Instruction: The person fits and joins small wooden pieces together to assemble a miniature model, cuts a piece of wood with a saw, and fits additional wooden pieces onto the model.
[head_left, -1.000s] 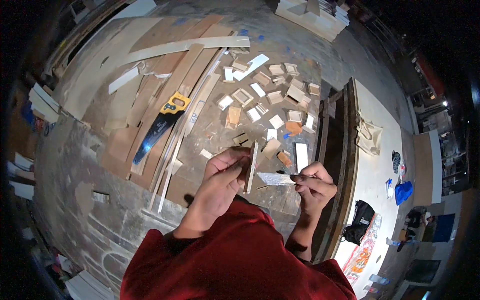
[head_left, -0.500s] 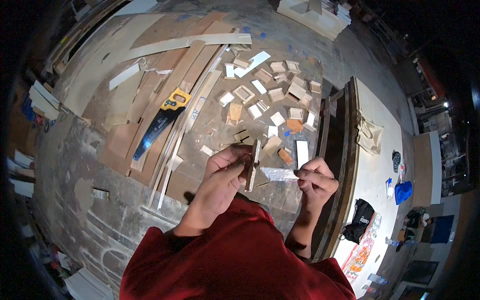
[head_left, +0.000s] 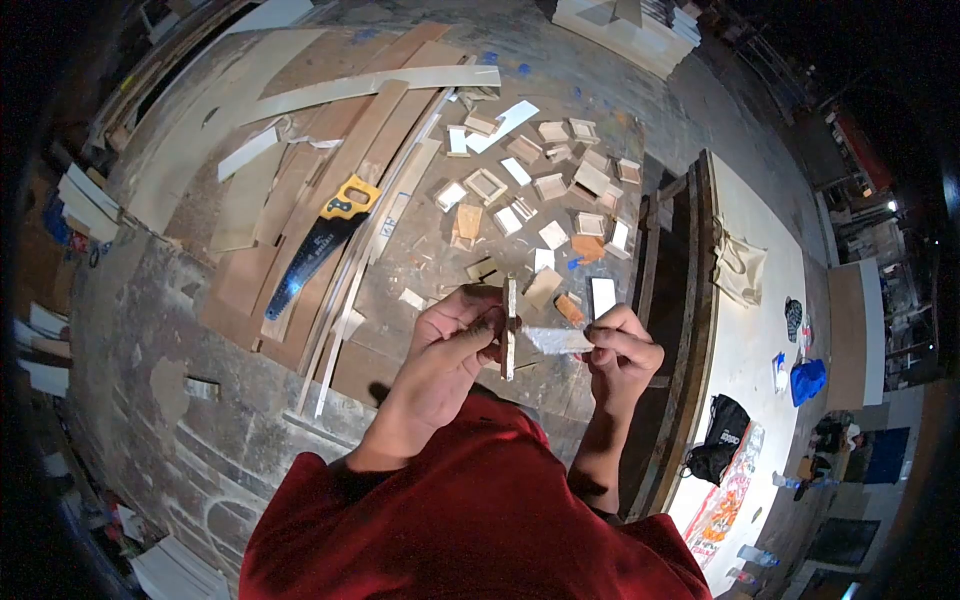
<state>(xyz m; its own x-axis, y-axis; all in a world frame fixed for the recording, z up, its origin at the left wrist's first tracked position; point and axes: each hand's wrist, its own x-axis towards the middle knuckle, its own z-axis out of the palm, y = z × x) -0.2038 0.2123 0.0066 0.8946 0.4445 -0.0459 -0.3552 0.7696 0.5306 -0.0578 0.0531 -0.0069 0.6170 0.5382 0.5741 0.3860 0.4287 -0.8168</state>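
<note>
Thumb and fingers of my left hand (head_left: 445,345) grip a small flat wooden piece (head_left: 510,330), turned edge-on to the camera. My right hand (head_left: 625,355) pinches a thin, pale, slanted-ended blade-like strip (head_left: 556,341) at its right end. The strip's left tip lies close to the wooden piece's right side; whether they touch I cannot tell. Beyond my hands, several small wooden frames and blocks (head_left: 487,186) lie scattered on the work surface. A white rectangular piece (head_left: 603,297) lies just above my right hand.
A yellow-handled saw (head_left: 318,245) rests on long boards (head_left: 365,150) at the left. To the right stands a pale-topped table (head_left: 770,350) with a dark edge, bearing a cloth bag (head_left: 740,268), a black bag (head_left: 722,440) and a blue item (head_left: 808,380).
My right hand has shifted slightly left and up with the strip, now nearer the wooden piece. The wooden piece in my left hand has turned a little more upright.
</note>
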